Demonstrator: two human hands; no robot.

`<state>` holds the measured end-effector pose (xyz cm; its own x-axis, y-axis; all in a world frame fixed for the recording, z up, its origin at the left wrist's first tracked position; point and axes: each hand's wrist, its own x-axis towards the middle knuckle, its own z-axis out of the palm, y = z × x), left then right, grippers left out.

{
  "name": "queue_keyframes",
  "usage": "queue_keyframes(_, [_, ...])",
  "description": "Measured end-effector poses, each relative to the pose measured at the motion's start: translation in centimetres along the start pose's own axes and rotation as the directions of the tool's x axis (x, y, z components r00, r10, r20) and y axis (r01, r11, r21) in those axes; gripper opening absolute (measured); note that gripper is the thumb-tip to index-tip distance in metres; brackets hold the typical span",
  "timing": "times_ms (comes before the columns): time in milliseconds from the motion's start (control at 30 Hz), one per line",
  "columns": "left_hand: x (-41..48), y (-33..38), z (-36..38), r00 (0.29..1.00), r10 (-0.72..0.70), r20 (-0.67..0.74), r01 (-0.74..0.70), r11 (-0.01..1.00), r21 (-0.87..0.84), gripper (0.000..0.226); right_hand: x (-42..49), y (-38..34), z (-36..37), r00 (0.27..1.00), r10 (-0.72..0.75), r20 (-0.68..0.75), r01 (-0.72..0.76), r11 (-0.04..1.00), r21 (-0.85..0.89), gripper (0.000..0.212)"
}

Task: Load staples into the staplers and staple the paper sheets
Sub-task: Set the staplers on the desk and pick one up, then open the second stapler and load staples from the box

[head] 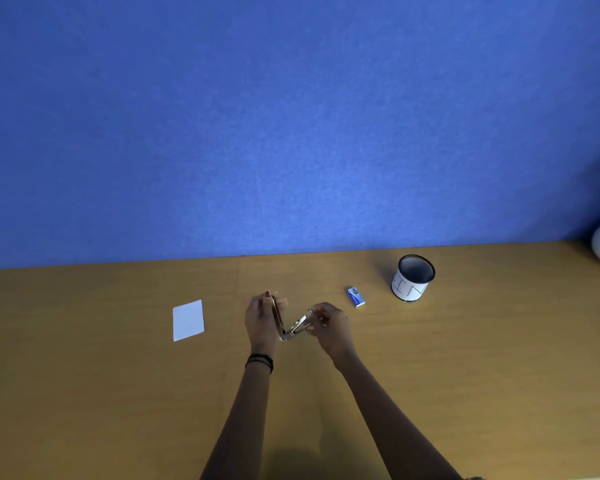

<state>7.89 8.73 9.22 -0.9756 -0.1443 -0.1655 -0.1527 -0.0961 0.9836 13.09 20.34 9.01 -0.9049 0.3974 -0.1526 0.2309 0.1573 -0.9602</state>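
The stapler [286, 323] is open in a V above the surface [118, 393]. My left hand [258, 318] has its fingers clamped on the upright arm. My right hand [329, 323] pinches the lower arm, which points right toward the staple box [356, 296], nearer my right hand.

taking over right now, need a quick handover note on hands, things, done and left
Hands: left hand holds the raised top arm of the stapler; right hand pinches the end of its lower arm. It is hinged open in a V.
Things: paper lies flat to the left, staple box to the right, near the mesh cup.
Done: stapler opened. Whether staples are in cannot be seen.
Left: load, close it, staple the paper.
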Motion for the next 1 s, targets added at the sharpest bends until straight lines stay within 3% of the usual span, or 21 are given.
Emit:
queue_keyframes(167, [0.6,0.8,-0.7,0.999,-0.053,0.005,0.053,0.976,-0.21,0.029,-0.2,-1.0,-1.4,0.995,-0.089,-0.049,0.098,0.975,0.201,0.004])
queue_keyframes(367, [0.6,1.1,-2.6,0.957,-0.179,0.23,0.266,0.856,-0.442,0.02,1.0,-1.9,-4.1,0.994,-0.086,-0.073,0.11,0.889,0.445,0.013])
queue_keyframes(467, [0.7,0.9,-3.5,0.885,-0.23,0.405,0.379,0.861,-0.339,0.023,1.6,-2.4,-5.6,0.991,-0.124,-0.043,0.129,0.866,0.483,0.009])
queue_keyframes(633, [0.1,0.5,-4.2,0.648,-0.318,0.692,0.468,0.883,-0.033,0.034,2.4,-3.0,-7.4,0.979,-0.176,0.105,0.114,0.894,0.434,0.016])
queue_keyframes(800, [-0.5,1.3,-2.3,0.487,-0.448,0.75,0.513,0.841,0.17,0.043,3.0,-3.4,-7.4,0.956,-0.158,0.247,0.034,0.896,0.442,0.018])
queue_keyframes(1000, [-0.7,1.9,-0.4,0.467,-0.486,0.739,0.405,0.86,0.309,0.046,3.8,-4.3,-6.6,0.915,-0.151,0.375,-0.056,0.87,0.489,0.02])
